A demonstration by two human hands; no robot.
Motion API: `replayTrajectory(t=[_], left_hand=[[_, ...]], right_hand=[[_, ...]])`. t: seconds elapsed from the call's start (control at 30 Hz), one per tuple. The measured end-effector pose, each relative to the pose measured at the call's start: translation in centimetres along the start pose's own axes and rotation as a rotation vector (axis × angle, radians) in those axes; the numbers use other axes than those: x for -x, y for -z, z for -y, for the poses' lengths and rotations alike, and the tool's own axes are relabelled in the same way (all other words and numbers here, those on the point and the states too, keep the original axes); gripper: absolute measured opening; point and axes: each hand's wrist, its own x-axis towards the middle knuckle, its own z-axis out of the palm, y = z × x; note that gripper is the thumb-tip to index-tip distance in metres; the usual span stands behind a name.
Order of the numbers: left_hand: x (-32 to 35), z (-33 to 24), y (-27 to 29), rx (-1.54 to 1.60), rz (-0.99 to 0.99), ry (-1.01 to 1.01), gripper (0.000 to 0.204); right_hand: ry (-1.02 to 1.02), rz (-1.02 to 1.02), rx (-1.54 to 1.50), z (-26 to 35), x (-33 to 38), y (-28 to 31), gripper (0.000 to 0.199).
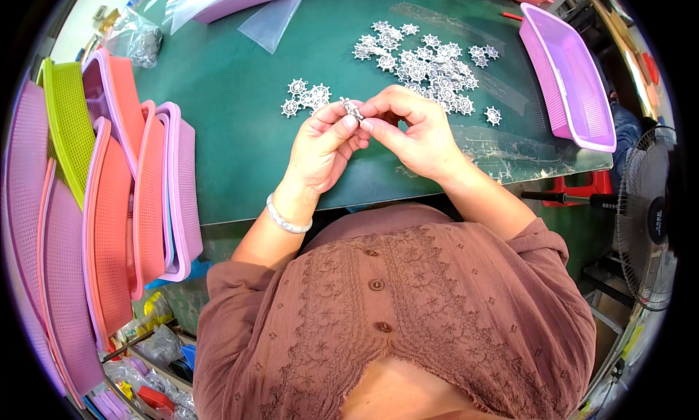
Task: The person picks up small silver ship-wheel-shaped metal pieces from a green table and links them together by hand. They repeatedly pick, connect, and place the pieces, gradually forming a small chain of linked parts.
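Observation:
Both hands meet over the green table (233, 128) and pinch one small silver ship-wheel charm (352, 109) between fingertips. My left hand (324, 143), with a pale bangle on its wrist, holds the charm from the left. My right hand (415, 132) grips it from the right. A small group of the same silver wheel charms (306, 98) lies just left of the hands. A larger heap of wheel charms (426, 63) is spread beyond the right hand.
Stacked pink, orange and green plastic baskets (124, 201) stand on edge at the left. A purple basket (571, 77) sits at the table's right. Clear plastic bags (273, 16) lie at the far edge. A floor fan (648, 216) stands at right.

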Motion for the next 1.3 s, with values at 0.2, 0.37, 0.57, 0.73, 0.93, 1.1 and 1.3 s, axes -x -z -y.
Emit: replayTrajectory(t=[0.2, 0.37, 0.57, 0.73, 0.93, 1.1, 1.3], left_hand=[[-0.1, -0.1, 0.4, 0.105, 0.036, 0.087, 0.024], [0.0, 0.1, 0.6, 0.167, -0.050, 0.102, 0.024], [0.0, 0.1, 0.3, 0.164, -0.156, 0.156, 0.024], [0.2, -0.3, 0.4, 0.106, -0.088, 0.228, 0.024], [0.3, -0.5, 0.3, 0.105, -0.116, 0.316, 0.034], [0.2, -0.7, 0.3, 0.072, -0.163, 0.327, 0.041], [0.3, -0.8, 0.9, 0.177, -0.180, 0.375, 0.052]], right_hand=[[0.023, 0.000, 0.025, -0.3, -0.4, -0.4, 0.011], [-0.037, -0.015, 0.142, -0.7, -0.6, -0.4, 0.022], [0.175, -0.067, 0.349, -1.7, -1.4, -0.3, 0.035], [-0.231, 0.100, -0.068, -2.4, -1.3, -0.2, 0.037], [-0.443, 0.146, -0.320, -2.2, -1.7, -0.3, 0.039], [-0.469, 0.219, -0.286, -2.1, -1.8, -0.4, 0.041], [-0.448, 0.240, -0.347, -2.5, -1.6, -0.2, 0.048]])
